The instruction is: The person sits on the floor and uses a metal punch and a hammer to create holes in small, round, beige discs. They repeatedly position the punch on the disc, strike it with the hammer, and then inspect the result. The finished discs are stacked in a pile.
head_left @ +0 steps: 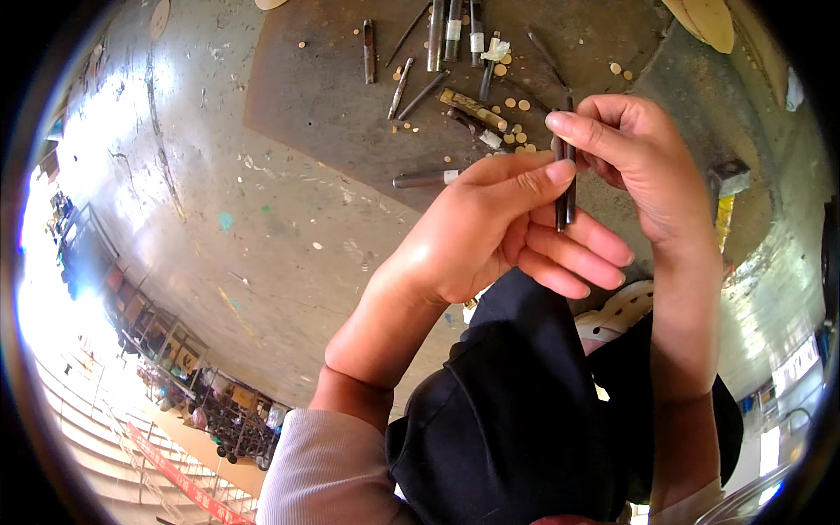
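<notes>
- The left hand (490,214) is gripping two slim, dark rods (561,214) under its thumb; the right hand (637,153) is pinching near their tops.
- Between the hands, the rods are running nearly parallel.
- Beyond the hands, tools (368,52) and tan discs (523,105) are littering a brown sheet (306,96).
- Left of the hands, grey floor (262,271) is stretching toward a cluttered rack (175,346).

I count one left hand (503,206), one right hand (647,149), two dark rods (571,199), one visible shoe (626,311), at least ten other rods (436,39) and at least a dozen discs (524,104).
</notes>
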Available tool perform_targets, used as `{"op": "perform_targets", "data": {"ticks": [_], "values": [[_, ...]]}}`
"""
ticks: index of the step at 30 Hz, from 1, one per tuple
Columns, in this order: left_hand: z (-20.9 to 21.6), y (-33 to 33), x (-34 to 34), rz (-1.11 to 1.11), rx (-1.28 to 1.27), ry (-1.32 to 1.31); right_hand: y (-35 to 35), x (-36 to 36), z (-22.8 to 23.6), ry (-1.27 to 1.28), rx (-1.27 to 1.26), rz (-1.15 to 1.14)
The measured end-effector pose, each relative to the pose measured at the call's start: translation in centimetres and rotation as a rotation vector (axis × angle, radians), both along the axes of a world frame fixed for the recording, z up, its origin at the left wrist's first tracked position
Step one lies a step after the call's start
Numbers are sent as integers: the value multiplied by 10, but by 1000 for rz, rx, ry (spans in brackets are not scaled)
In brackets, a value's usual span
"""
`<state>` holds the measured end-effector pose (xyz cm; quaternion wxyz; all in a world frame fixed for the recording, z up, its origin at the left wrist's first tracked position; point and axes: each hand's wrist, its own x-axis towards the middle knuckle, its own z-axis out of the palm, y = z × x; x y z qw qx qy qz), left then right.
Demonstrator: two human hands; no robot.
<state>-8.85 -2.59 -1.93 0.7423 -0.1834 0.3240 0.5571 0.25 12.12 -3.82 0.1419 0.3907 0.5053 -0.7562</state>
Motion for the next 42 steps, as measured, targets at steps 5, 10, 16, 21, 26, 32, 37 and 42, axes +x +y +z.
{"op": "perform_targets", "data": {"ticks": [5, 10, 16, 21, 26, 32, 37, 42], "values": [[-2, 1, 8, 155, -12, -163, -2, 2, 0, -32, 19, 26], [-8, 2, 21, 360, 105, -459, -3, 13, -6, -18, 55, -19], [-4, -5, 31, 467, 167, -575, -14, 22, -5, 58, 162, -104], [3, -4, 42, 520, 244, -632, -12, 29, 12, 7, 405, -22], [23, 5, 46, 554, 218, -731, -15, 34, 16, 122, 317, -121], [38, 10, 50, 586, 147, -731, -13, 40, 26, 173, 81, -129], [44, 13, 53, 591, 134, -744, -12, 47, 27, 254, 84, -174], [44, 15, 54, 586, 90, -725, -11, 50, 24, 250, 20, -196]]}}
